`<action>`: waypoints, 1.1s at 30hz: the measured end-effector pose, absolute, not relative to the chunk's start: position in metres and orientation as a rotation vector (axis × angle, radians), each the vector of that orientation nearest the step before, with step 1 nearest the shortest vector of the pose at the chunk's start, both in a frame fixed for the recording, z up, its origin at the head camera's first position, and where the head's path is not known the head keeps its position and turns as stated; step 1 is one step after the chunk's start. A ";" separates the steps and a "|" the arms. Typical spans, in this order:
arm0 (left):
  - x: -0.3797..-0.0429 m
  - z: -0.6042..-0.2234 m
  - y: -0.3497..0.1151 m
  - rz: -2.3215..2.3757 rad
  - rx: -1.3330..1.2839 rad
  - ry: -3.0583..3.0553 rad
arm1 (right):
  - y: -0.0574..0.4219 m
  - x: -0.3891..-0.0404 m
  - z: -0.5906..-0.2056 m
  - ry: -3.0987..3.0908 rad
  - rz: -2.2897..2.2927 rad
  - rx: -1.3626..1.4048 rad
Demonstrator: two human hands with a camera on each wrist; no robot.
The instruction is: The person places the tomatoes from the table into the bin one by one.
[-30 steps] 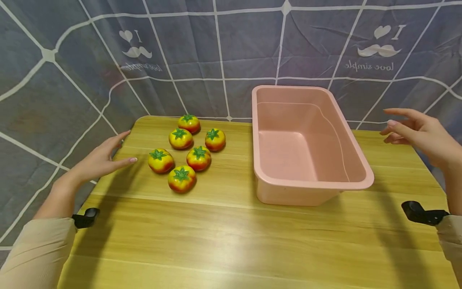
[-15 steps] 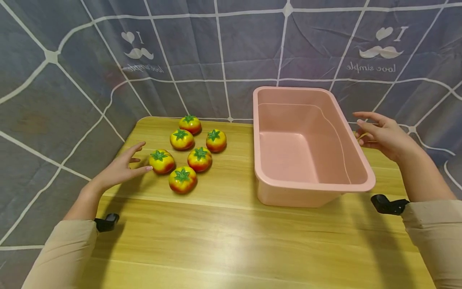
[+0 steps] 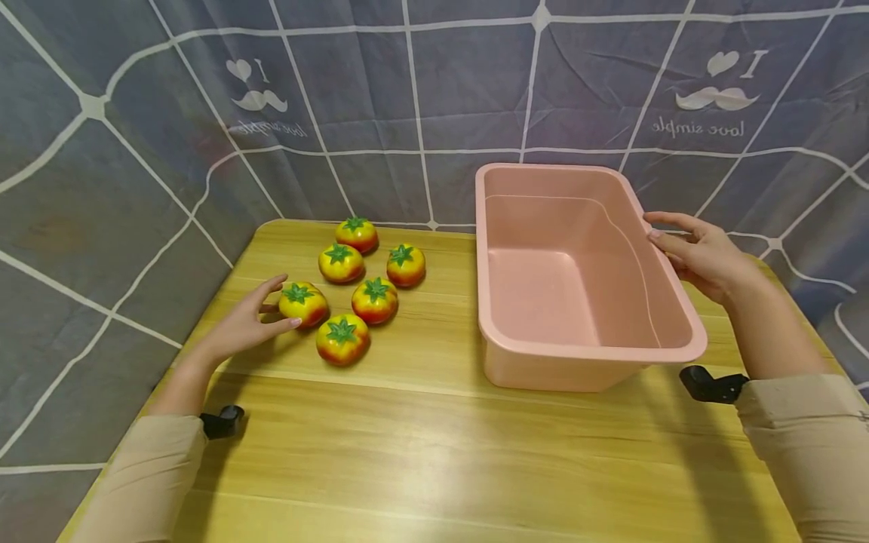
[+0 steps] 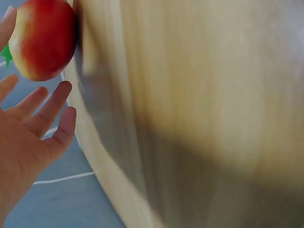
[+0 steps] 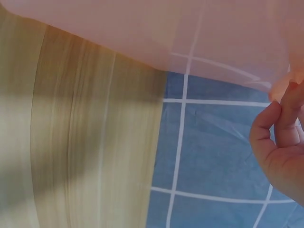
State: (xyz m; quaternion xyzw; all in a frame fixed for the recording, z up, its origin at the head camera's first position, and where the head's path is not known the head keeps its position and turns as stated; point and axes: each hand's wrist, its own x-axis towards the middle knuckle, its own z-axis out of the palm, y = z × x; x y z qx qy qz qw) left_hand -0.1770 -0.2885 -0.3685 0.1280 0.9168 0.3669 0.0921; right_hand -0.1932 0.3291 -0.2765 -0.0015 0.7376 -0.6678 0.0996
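Note:
Several yellow-and-red tomatoes with green star-shaped tops sit in a loose group on the left of the wooden table. My left hand is at the leftmost tomato, its thumb on the near side and its fingers on the far side. In the left wrist view this tomato lies just beyond the spread fingers. My right hand holds the right rim of a pink plastic tub, thumb at the top edge. Curled fingers meet the tub's rim from outside in the right wrist view.
Close to the left hand lies the nearest tomato, and other tomatoes sit behind it. A grey curtain with white lines hangs behind and left of the table. The tub's inside is bare.
My left hand has moved right, from the table's left edge to the leftmost tomato. My right hand has come left to the tub's rim. Tomatoes and tub have stayed put.

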 end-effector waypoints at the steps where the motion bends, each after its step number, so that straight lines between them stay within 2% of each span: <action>1: -0.177 -0.370 -0.288 1.079 0.375 2.726 | 0.329 -0.193 -0.277 2.165 -1.994 -0.002; 19: -0.184 -0.377 -0.283 1.100 0.315 2.745 | 0.327 -0.193 -0.273 2.337 -1.764 0.060; 33: -0.194 -0.352 -0.283 1.157 0.353 2.802 | 0.327 -0.193 -0.270 2.415 -1.580 0.055</action>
